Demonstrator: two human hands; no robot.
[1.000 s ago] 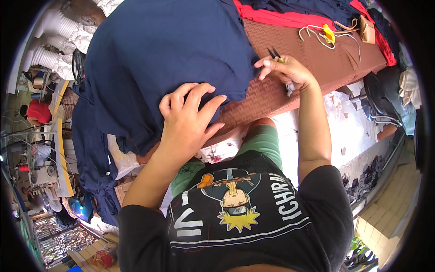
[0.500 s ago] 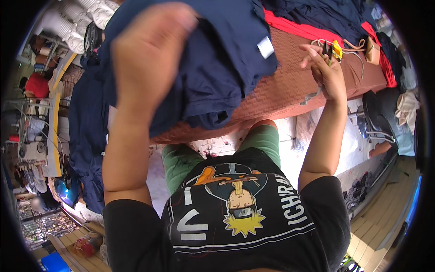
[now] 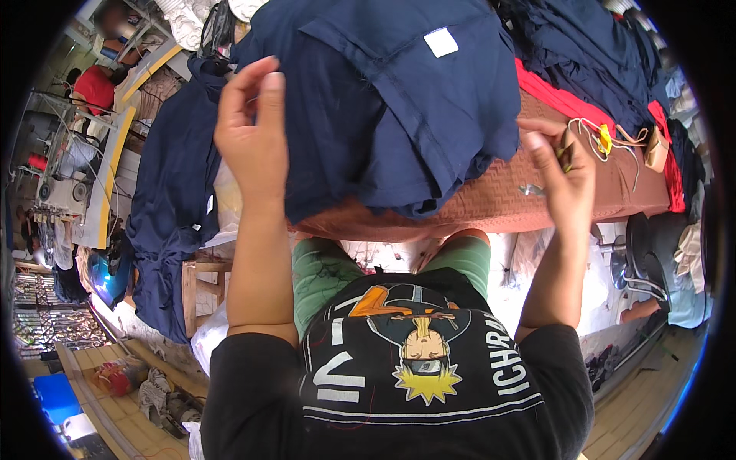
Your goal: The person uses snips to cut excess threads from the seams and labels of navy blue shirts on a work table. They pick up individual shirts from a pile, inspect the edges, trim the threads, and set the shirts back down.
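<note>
Though under fabric (image 3: 345, 115), brown surface (image 3: 468, 205); floor (image 3: 502, 280)

Left hand (image 3: 254, 146) hovers, loosely curled; right hand (image 3: 566, 176) is partly closed.

- Brown zigzag-textured cover (image 3: 475, 205) over the work surface
- On it, a rumpled navy garment (image 3: 368, 115)
- Right: red fabric (image 3: 563, 98), navy fabric heap (image 3: 586, 57)
- Pale cord (image 3: 635, 175) by a yellow piece (image 3: 605, 140)
- Tan block (image 3: 656, 150)

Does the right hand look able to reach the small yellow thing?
Probably yes: the yellow thing lies uncovered close to the right hand, nothing visible blocking it, though that hand holds a small tool.
</note>
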